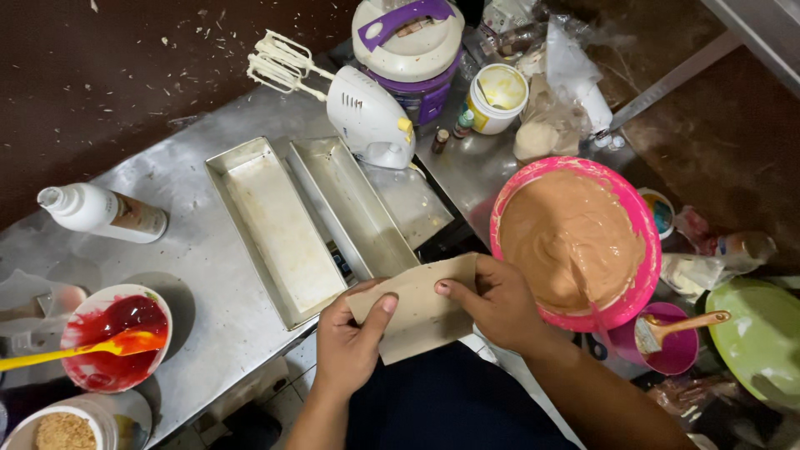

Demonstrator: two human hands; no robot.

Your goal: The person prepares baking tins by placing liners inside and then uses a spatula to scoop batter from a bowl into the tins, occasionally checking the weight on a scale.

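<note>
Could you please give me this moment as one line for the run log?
left hand: holds brown paper sheet | right hand: holds same sheet | beside: two loaf tins, pink batter bowl

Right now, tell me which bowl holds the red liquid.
The small white bowl at the left, with a yellow spoon resting in it. The big pink bowl holds tan batter; the green bowl shows no red.

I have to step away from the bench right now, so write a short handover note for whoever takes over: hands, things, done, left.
Left hand and right hand together hold a piece of brown paper at the table's near edge.
Two metal loaf pans lie side by side on the steel table, unlined and without batter.
Pink bowl at right is full of brown batter; hand mixer lies behind the pans.
Done: batter looks mixed.
Left: paper not yet in a pan, batter not poured.
</note>
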